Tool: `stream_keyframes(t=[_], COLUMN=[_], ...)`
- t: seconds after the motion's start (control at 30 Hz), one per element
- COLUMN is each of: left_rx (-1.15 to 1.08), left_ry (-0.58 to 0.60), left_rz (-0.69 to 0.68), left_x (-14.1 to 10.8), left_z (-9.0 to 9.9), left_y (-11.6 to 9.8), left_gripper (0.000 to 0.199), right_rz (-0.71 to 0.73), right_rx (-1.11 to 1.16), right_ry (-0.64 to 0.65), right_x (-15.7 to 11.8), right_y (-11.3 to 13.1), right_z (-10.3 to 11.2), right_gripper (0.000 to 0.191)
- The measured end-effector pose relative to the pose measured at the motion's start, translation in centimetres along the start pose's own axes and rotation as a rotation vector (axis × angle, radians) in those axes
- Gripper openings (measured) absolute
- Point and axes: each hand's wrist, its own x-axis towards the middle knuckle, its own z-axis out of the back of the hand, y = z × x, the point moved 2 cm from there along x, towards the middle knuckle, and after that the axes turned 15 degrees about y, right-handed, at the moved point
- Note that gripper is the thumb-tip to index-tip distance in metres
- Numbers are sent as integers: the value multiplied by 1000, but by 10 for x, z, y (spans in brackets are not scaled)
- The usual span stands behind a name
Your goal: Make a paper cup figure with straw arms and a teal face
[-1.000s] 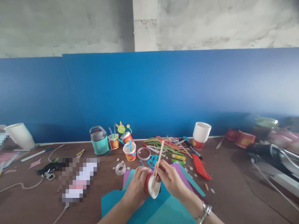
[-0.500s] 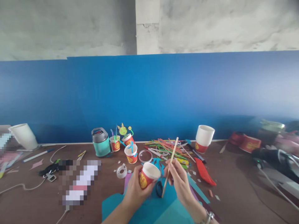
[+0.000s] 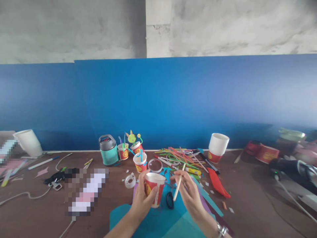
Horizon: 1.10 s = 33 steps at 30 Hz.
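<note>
My left hand [image 3: 143, 198] is closed round a red and white paper cup [image 3: 155, 190], held nearly upright with its mouth up. Between the fingers of my right hand [image 3: 189, 191], a pale wooden stick [image 3: 178, 186] slants, its lower end pointing toward me. The stick and the cup are apart. Below the hands lie sheets of blue paper [image 3: 148, 224], and on them a dark loop like a scissors handle [image 3: 170, 200] shows between the hands; the rest of it is hidden.
Behind the hands stand decorated paper cups [image 3: 140, 162], a teal container [image 3: 109, 153] and a tape roll [image 3: 130, 181]. Coloured pipe cleaners or sticks [image 3: 175, 157] lie in a pile. To the right are stacked cups [image 3: 218, 147] and a red pouch [image 3: 218, 183]. A blue partition [image 3: 158, 99] rises behind.
My left hand has turned the cup more upright, showing its side. In my right hand the stick has dropped lower and points its lower end more toward me.
</note>
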Motion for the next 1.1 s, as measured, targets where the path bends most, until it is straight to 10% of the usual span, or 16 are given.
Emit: stream_keyframes(t=[0.2, 0.33, 0.67, 0.8, 1.1], left_rx=[-320, -304, 367, 167, -312], left_ry=[159, 218, 299, 302, 220], left_rz=[94, 50, 5, 41, -11], left_x=[2, 6, -2, 1, 11], left_z=[-5, -3, -11, -12, 11], left_y=[2, 0, -8, -9, -1], left_gripper=[59, 54, 69, 45, 77], right_rz=[196, 313, 193, 269, 134], right_rx=[-576, -626, -432, -414, -592], right_ry=[-155, 123, 340, 374, 266], right_x=[6, 4, -4, -7, 3], right_y=[3, 13, 19, 30, 16], right_z=[12, 5, -23, -21, -3], right_gripper=[27, 24, 33, 25, 31])
